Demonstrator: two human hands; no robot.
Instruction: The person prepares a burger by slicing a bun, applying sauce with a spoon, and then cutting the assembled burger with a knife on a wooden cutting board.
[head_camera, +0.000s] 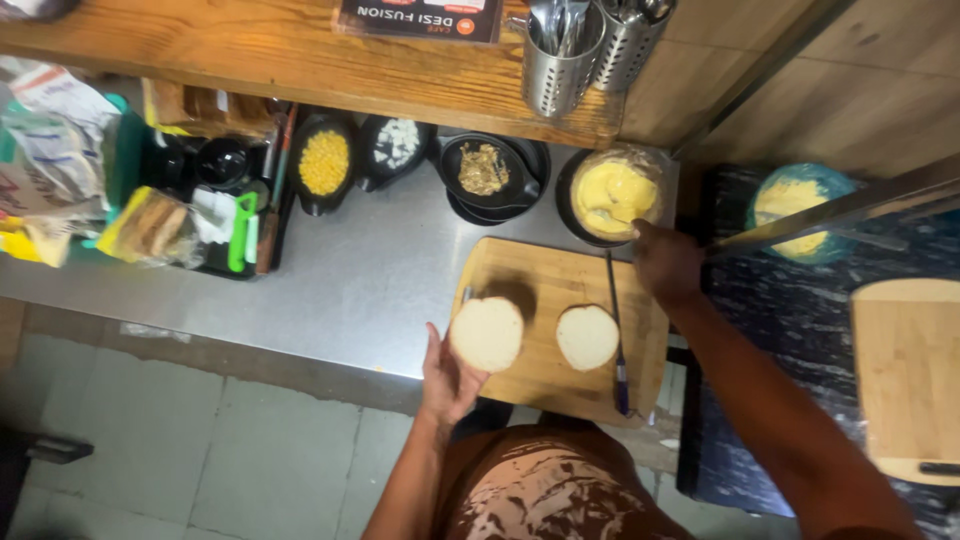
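A bun half (487, 333) is cupped cut face up in the left hand (447, 380), fingers curled under it and mostly hidden, above the near left edge of the cutting board (540, 280). A second bun half (587, 337) is laid on the board, a knife (617, 340) just right of it. Farther right, the right hand (665, 265) is reached to a plastic-covered bowl of yellow spread (612, 195); its grip cannot be told. Black dishes of corn (324, 163), white bits (397, 145) and brownish shreds (484, 168) are lined up far left.

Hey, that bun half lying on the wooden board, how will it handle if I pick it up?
The bun half looks soft and light, so a firm pinch would probably dent it. Lying flat on the cutting board, it should not roll. Its cut face may shed crumbs.
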